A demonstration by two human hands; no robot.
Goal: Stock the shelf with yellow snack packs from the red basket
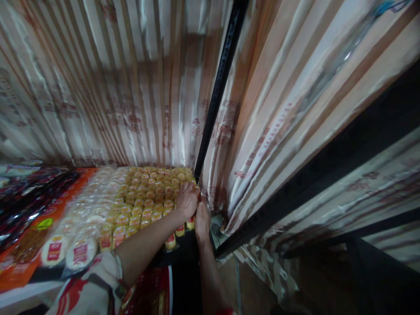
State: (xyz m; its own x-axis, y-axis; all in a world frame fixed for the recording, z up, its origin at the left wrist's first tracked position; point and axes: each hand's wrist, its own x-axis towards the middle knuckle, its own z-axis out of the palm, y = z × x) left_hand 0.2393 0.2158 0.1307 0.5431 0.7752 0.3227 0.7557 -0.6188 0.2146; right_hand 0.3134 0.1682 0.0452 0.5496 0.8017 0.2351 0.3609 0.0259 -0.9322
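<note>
Rows of small yellow wrapped cakes [149, 203] with red labels fill the right end of the display. At their right edge, by the foot of a black post, my left hand [187, 201] reaches over the end of the rows with its fingers curled down. Something small and reddish shows between the two hands, too dark and small to name. My right hand [202, 218] stands upright along the outer side of the rows, fingers stretched out and close to the left hand's fingertips. Its palm side is hidden.
Left of the cakes lie clear-wrapped white round cakes [81, 253] and orange packs [33, 245], with dark shiny packs beyond. A black perforated post [218, 87] rises at the corner. A thick black bar [295, 188] slants across the right. Pleated printed sheeting [131, 96] hangs behind.
</note>
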